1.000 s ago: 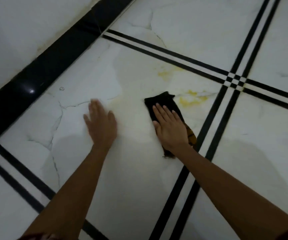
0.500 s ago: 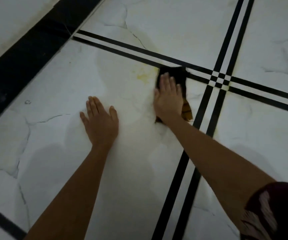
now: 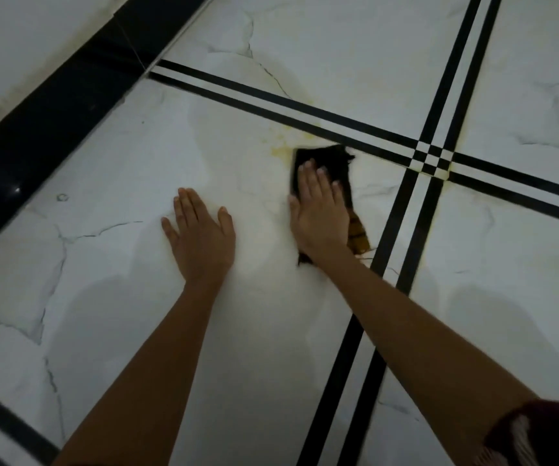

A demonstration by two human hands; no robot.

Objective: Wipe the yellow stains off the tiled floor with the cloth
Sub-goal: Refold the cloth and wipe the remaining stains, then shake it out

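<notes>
A dark cloth (image 3: 333,163) with an orange-brown end lies flat on the white marble floor tile (image 3: 136,169). My right hand (image 3: 318,213) presses on it with straight fingers, covering its middle. A faint yellow stain (image 3: 279,150) shows just left of the cloth's far corner, with pale yellow specks above it near the black stripe. My left hand (image 3: 200,237) rests flat on the tile, well left of the cloth, fingers straight and holding nothing.
Double black stripes (image 3: 305,116) cross the floor and meet at a junction (image 3: 431,159) right of the cloth. A black skirting band (image 3: 52,105) runs along the wall at the left. A dark patterned sleeve (image 3: 540,435) shows at the bottom right.
My right hand pushed the cloth away over the yellow patch by the crossing, then drew it slightly back and left. That patch is gone; a faint stain remains. My left hand stayed planted.
</notes>
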